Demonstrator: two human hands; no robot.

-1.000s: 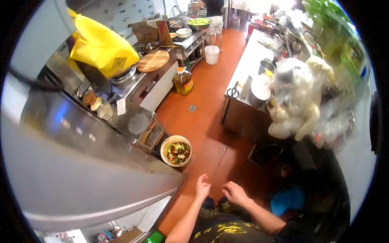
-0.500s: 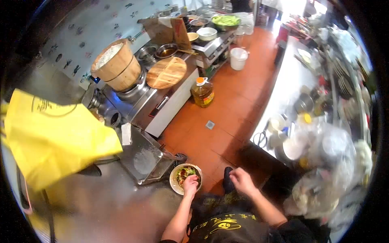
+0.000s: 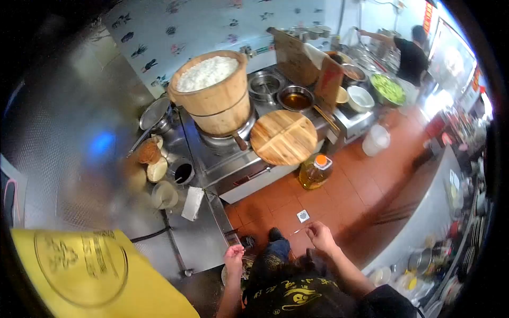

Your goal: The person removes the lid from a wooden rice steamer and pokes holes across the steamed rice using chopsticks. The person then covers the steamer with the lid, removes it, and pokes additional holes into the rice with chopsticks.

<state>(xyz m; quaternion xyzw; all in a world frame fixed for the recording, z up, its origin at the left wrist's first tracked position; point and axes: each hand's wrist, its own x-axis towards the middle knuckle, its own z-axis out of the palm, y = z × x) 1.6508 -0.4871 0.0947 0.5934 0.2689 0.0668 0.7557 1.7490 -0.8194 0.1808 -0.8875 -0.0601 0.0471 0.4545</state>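
Note:
My left hand (image 3: 234, 259) is low in the middle, beside the steel counter's edge, with its fingers curled together; anything in them is too small to make out. The tub of mixed food scraps (image 3: 247, 268) lies partly hidden behind this hand and the dark apron. To the right, over the tiled floor, my right hand (image 3: 321, 238) is closed, and a thin pale thing (image 3: 298, 231), too small to name, sticks out from its fingertips. A yellow bag (image 3: 101, 275) fills the lower left corner.
A wooden bucket of rice (image 3: 214, 106) stands on the stove, with a round wooden board (image 3: 284, 138) beside it. An oil jug (image 3: 315, 172) and a white bucket (image 3: 376, 140) are on the floor. At the back right is a person (image 3: 412, 59); a worktable (image 3: 411, 228) runs along the right.
The view has swung left toward the stove, and the yellow bag now appears lower. My left hand has moved from over the tub to beside the counter. A thin thing now shows at my right fingertips.

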